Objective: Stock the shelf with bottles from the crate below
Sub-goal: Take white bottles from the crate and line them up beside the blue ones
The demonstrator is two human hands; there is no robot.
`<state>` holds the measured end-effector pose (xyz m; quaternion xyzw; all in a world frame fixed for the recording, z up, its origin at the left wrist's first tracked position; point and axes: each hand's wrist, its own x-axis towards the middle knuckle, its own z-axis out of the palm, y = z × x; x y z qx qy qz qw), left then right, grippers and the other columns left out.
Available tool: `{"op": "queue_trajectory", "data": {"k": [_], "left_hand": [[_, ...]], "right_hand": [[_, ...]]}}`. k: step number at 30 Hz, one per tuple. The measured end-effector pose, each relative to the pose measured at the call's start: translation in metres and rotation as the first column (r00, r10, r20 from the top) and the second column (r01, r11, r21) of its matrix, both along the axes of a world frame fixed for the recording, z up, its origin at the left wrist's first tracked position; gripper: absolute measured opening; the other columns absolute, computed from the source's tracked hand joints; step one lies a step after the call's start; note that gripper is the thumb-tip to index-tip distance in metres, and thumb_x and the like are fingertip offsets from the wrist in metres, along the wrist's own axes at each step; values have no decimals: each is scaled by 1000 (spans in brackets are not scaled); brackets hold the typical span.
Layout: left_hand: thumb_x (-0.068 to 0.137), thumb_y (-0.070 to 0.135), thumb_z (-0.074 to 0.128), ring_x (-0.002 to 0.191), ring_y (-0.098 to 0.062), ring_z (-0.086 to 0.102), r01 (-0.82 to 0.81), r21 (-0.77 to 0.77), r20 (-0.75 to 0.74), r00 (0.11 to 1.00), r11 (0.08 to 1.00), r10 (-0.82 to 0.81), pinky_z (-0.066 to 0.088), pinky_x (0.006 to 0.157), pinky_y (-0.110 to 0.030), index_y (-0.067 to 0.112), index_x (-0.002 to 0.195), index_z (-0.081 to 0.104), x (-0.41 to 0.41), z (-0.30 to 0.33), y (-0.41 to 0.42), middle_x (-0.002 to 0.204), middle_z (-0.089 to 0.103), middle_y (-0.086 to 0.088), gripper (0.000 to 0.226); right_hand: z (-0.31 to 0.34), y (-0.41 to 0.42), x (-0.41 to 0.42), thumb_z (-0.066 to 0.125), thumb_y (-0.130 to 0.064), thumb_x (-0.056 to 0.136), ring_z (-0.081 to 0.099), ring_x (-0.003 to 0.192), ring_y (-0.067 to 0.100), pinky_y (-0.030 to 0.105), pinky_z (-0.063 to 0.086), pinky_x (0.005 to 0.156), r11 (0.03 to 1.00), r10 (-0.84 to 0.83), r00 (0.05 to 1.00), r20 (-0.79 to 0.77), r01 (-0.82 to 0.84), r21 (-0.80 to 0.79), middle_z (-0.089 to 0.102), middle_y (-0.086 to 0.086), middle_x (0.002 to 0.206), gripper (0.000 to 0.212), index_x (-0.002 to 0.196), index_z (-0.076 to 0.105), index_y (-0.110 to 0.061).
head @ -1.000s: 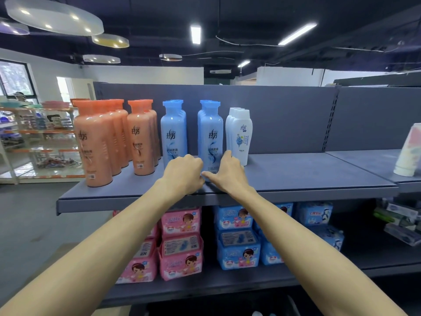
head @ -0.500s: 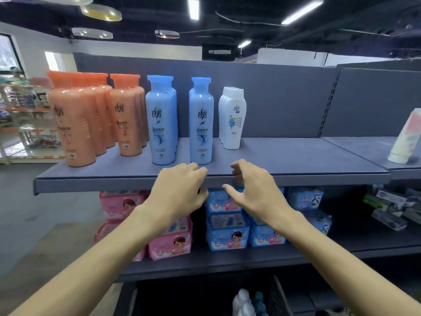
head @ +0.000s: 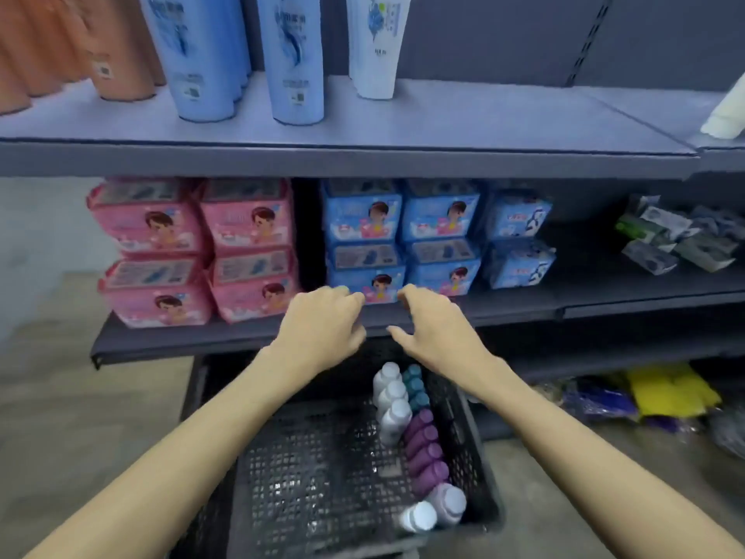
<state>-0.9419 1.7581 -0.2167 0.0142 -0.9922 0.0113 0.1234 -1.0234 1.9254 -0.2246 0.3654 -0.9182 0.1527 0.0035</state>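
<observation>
A black mesh crate (head: 306, 470) sits on the floor under the shelving. Along its right side lie white bottles (head: 391, 401), teal-capped bottles (head: 415, 387) and purple bottles (head: 425, 449). My left hand (head: 322, 324) and my right hand (head: 435, 320) hover side by side above the crate's far end, in front of the middle shelf edge. Both hold nothing, with fingers loosely curled and apart. On the top shelf (head: 483, 123) stand orange bottles (head: 121, 54), blue bottles (head: 201, 54) and a white bottle (head: 375, 46).
Pink packs (head: 193, 252) and blue packs (head: 403, 240) fill the middle shelf. Wrapped packets (head: 677, 240) lie to the right. Yellow and blue bags (head: 661, 393) sit on the floor at right. A pale bottle (head: 725, 115) leans at the top shelf's right end.
Both hands have dropped from the top shelf edge to the middle shelf level. The view has tilted down, bringing the crate into sight.
</observation>
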Motion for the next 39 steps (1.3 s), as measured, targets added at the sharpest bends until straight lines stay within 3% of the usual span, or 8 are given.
{"op": "queue_trajectory", "data": {"k": [4, 7, 10, 14, 19, 25, 28, 39], "left_hand": [[87, 37, 49, 93, -27, 61, -66, 113, 225, 974, 991, 39, 36, 61, -32, 18, 96, 55, 20, -84, 28, 96, 60, -2, 22], [89, 34, 47, 95, -29, 61, -91, 142, 382, 924, 986, 31, 38, 64, -33, 16, 100, 54, 37, -133, 47, 100, 60, -5, 22], [90, 32, 47, 97, -29, 61, -105, 167, 483, 876, 980, 12, 40, 65, -34, 16, 107, 51, 54, -169, 63, 105, 60, -6, 24], [91, 31, 47, 101, -29, 61, -120, 194, 561, 828, 974, -10, 45, 70, -37, 16, 115, 49, 71, -196, 81, 111, 60, -6, 28], [90, 31, 48, 105, -31, 60, -131, 192, 635, 772, 972, -22, 48, 77, -38, 16, 120, 48, 84, -217, 96, 117, 60, -8, 34], [89, 32, 47, 105, -31, 62, -163, 203, 657, 753, 966, -11, 48, 79, -37, 17, 118, 50, 94, -232, 100, 117, 61, -8, 32], [88, 32, 47, 102, -32, 62, -201, 217, 669, 743, 955, 4, 49, 78, -38, 18, 117, 50, 95, -238, 97, 115, 63, -8, 32], [91, 30, 48, 98, -33, 63, -193, 185, 673, 740, 964, 19, 48, 75, -38, 15, 112, 51, 84, -234, 85, 111, 64, -10, 26]], "right_hand": [[-78, 25, 14, 68, -28, 88, 62, 97, 32, 37, 46, 72, 982, -73, 978, 196, 36, 185, 61, 8, 105, 36, 114, 50, -11], [-129, 40, 30, 66, -25, 87, 63, 99, 36, 39, 50, 74, 955, -103, 938, 331, 0, 297, 62, 12, 109, 32, 112, 49, -11], [-168, 57, 43, 67, -20, 88, 60, 108, 36, 40, 50, 84, 900, -96, 897, 431, -107, 423, 60, 12, 118, 38, 121, 50, -11], [-203, 76, 55, 75, -19, 81, 61, 109, 35, 38, 50, 84, 809, -91, 817, 569, -273, 521, 61, 13, 120, 42, 117, 53, -10], [-232, 90, 67, 76, -24, 78, 63, 107, 34, 38, 53, 83, 763, -71, 795, 603, -346, 546, 63, 16, 118, 44, 115, 56, -11], [-248, 87, 61, 68, -17, 84, 60, 111, 36, 40, 51, 88, 805, 39, 816, 577, -367, 465, 59, 17, 123, 39, 119, 53, -8], [-257, 87, 56, 63, -10, 86, 58, 115, 36, 40, 48, 93, 814, 28, 810, 586, -359, 457, 55, 17, 127, 43, 127, 49, -10], [-264, 87, 50, 59, -5, 86, 63, 105, 37, 41, 51, 86, 803, -23, 839, 543, -309, 510, 62, 14, 116, 29, 115, 56, -10]]}}
